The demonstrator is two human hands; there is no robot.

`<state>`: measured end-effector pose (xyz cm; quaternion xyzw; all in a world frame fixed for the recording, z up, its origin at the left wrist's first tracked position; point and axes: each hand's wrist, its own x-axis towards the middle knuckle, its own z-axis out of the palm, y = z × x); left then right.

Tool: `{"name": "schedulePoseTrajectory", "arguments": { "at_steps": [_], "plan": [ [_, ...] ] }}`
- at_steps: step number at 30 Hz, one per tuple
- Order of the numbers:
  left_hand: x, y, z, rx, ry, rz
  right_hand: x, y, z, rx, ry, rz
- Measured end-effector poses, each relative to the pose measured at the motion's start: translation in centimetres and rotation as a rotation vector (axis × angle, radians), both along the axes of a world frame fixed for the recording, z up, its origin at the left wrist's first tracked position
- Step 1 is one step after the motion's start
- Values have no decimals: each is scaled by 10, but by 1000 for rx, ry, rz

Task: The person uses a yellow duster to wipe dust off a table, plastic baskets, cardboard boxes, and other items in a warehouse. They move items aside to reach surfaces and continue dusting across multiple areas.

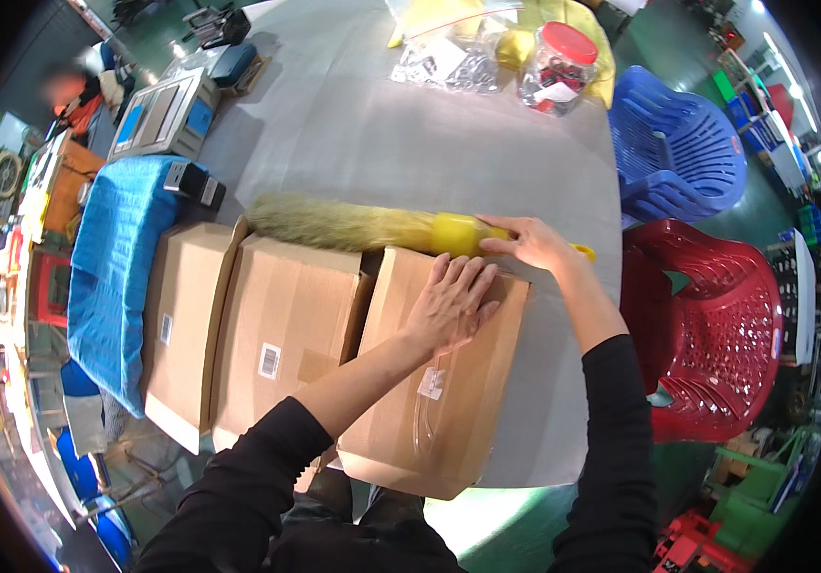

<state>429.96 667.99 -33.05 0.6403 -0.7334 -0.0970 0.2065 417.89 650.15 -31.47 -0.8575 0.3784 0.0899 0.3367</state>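
My right hand (532,243) is closed around the yellow handle of a duster (334,222). Its long, fluffy yellow-green head points left along the far edges of the boxes, slightly blurred. My left hand (452,304) lies with fingers outstretched on top of the right cardboard box (391,411), near its far edge. Beside that stands a middle cardboard box (277,315) with a barcode label, and left of it another cardboard box (181,315). All three are in a row at the near side of the grey table (334,124).
A blue cloth (119,277) drapes over something left of the boxes. Farther off are a clear jar with a red lid (560,72) and clear plastic bags (444,62). A blue plastic chair (673,143) and a red plastic chair (716,334) flank the table's right edge. Another person (81,100) is at far left.
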Motion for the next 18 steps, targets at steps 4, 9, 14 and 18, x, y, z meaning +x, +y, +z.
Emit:
{"name": "schedulePoseTrajectory", "arguments": {
  "at_steps": [4, 9, 14, 18],
  "plan": [
    [1, 2, -9, -47, 25, 31, -64, -31, -21, 232, -126, -29],
    [1, -3, -7, 18, 5, 66, -263, 3, 11, 264, -141, -468],
    [-2, -4, -2, 101, -11, 93, -356, 72, 14, 20, -320, -1175],
    [-4, -5, 0, 114, -23, 92, -272, 76, -16, -197, -378, -779]
  ]
}}
